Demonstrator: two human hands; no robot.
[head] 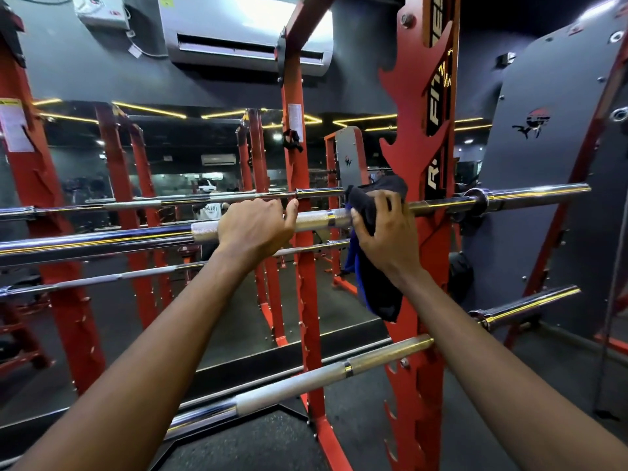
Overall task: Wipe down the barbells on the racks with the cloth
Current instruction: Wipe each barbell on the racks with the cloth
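Your left hand (255, 229) grips the bar (312, 219); its fingers are hidden behind it. Your right hand (384, 232) clamps the cloth (373, 198), which covers the bar there.

We counted two bare hands: the left hand (255, 223) and the right hand (384, 232). We counted one dark cloth (375, 266). On the near red rack (419, 164) we counted two barbells: an upper barbell (102, 240) and a lower barbell (289, 385). We saw one mirror (176, 158) behind it, and in its glass at least three more bars, though we could not tell reflections from real ones. Overhead we counted one air conditioner (244, 32). To the right we counted one grey panel (543, 164).
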